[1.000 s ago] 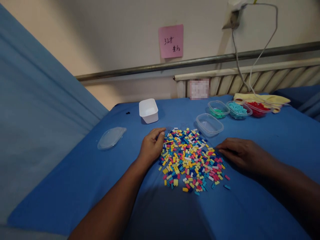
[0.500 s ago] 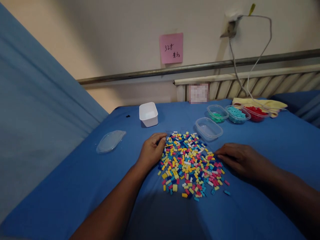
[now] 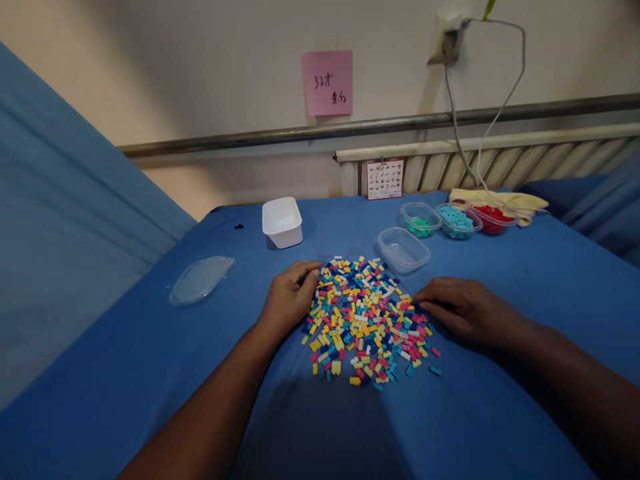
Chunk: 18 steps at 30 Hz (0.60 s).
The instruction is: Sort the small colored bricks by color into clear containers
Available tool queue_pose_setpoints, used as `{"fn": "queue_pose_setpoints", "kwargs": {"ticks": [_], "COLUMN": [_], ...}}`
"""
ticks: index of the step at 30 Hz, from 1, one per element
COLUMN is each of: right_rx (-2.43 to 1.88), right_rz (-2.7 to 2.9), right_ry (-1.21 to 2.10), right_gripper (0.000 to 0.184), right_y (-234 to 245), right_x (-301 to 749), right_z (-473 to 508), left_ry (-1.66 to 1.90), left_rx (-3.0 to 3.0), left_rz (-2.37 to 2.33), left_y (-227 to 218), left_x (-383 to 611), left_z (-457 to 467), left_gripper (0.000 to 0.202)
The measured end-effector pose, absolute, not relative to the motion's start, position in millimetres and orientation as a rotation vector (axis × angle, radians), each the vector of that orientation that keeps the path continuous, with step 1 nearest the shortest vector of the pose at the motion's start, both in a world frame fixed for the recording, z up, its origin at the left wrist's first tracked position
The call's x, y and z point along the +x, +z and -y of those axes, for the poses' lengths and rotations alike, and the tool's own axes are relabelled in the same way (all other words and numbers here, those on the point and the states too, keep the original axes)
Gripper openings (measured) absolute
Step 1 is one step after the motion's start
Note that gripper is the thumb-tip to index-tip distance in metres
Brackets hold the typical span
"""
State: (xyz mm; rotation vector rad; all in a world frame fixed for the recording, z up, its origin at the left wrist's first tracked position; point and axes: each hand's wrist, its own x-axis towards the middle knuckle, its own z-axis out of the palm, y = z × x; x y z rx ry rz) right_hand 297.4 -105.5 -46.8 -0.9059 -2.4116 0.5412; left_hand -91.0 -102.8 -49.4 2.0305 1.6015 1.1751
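Note:
A heap of small toy building bricks point(image 3: 367, 320) lies spread in the middle, in yellow, white, pink, dark blue and teal. At its upper left edge rests my left hand point(image 3: 293, 292), fingers curled and thumb close to them. My right hand point(image 3: 463, 310) is at the right edge, its fingers and thumb pressed together at the outermost bricks. Both hands look closed, but whatever lies between the fingertips is too small or hidden to make out. Faint clear edges show behind the heap; what they belong to I cannot tell.
Behind the heap stand a clear tub point(image 3: 404, 250), a white box point(image 3: 283, 223), and tubs of green point(image 3: 419, 227), light blue point(image 3: 457, 221) and red pieces point(image 3: 493, 219). A clear lid point(image 3: 200, 280) lies left on the blue cloth point(image 3: 125, 373). A cable point(image 3: 457, 133) hangs by the wall.
The whole view has shifted slightly, so everything appears further left and a little higher. Both hands keep their places at the heap's edges.

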Motion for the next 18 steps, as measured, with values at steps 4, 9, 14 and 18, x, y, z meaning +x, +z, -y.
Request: {"fn": "queue_pose_setpoints", "kwargs": {"ticks": [4,9,14,18], "right_rx": [-0.837,-0.741,-0.765,-0.880], "right_rz": [2.430,2.568,2.687,2.718], "right_ry": [0.611,0.649,0.468,0.325], "right_gripper": [0.022,0.024,0.024,0.025], "right_y": [-38.3,-31.4,-33.7,-32.9], "right_x": [301.9,300.7,294.2,291.0], "right_z": [109.9,115.8,118.5,121.9], "left_ry": [1.176,1.161,1.156,1.158], "left_rx": [2.013,2.046,2.050,2.049], "left_rz": [-1.602,-1.602,-1.614,-1.622], "left_y": [-47.9,-45.6,-47.7,-50.6], "left_x": [-88.2,-86.2,-86.2,-85.4], "left_z": [102.6,102.5,100.7,98.6], "left_gripper": [0.032,0.031,0.031,0.032]}}
